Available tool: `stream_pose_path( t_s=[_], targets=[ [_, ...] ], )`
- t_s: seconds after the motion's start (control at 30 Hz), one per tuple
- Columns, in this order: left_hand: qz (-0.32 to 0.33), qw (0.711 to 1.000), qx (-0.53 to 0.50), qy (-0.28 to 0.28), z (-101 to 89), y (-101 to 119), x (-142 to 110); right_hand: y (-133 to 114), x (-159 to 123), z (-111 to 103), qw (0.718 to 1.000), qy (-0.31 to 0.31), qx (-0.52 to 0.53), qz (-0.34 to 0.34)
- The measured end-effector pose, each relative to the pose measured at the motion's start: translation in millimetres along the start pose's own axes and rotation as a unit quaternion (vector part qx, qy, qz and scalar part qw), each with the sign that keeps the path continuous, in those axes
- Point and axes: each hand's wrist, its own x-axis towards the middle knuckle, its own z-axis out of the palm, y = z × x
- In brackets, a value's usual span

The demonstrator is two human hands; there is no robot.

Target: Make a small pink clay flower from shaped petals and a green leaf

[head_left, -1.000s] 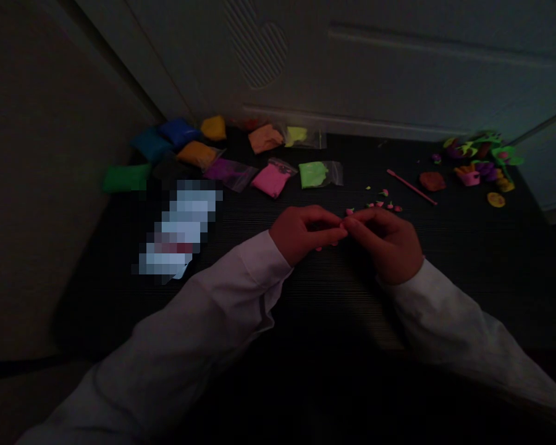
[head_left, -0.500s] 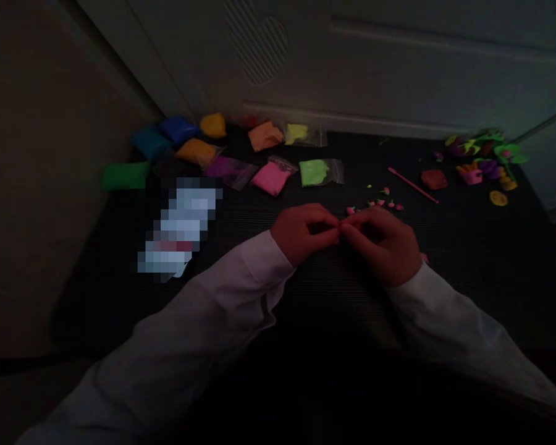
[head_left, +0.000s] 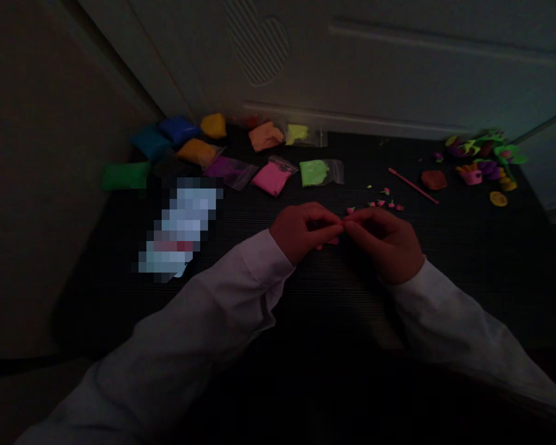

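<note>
Pink piece [head_left: 343, 224], mostly hidden; left fingers [head_left: 327, 233], right fingers [head_left: 362, 232] pinched round it.

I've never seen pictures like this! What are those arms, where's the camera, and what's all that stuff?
There's no robot: these are a person's bare left hand and right hand, coming out of pale sleeves. The camera is worn on the person's head, looking forward and down.

On the dark table are small colourful packets, a bright blurred-out rectangle, a pink stick, a reddish-brown lump and little pink-and-green pieces.

Both hands' fingers meet and seem to pinch a tiny pink bit, too small and dim to see its shape.
</note>
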Motion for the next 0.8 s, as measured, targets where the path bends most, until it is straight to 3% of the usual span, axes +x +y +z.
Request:
stream_pose_path(
  t_s=[0.53, 0.8],
  targets=[
    [-0.041, 0.998, -0.041, 0.009, 0.0, 5.3, 0.3, -0.4, 4.1, -1.7, 0.997, -0.015, 0.057, 0.053],
    [-0.059, 0.995, -0.073, 0.014, -0.1, 4.7, -0.1, -0.2, 2.4, -0.5, 0.999, -0.016, 0.036, 0.031]
  ],
)
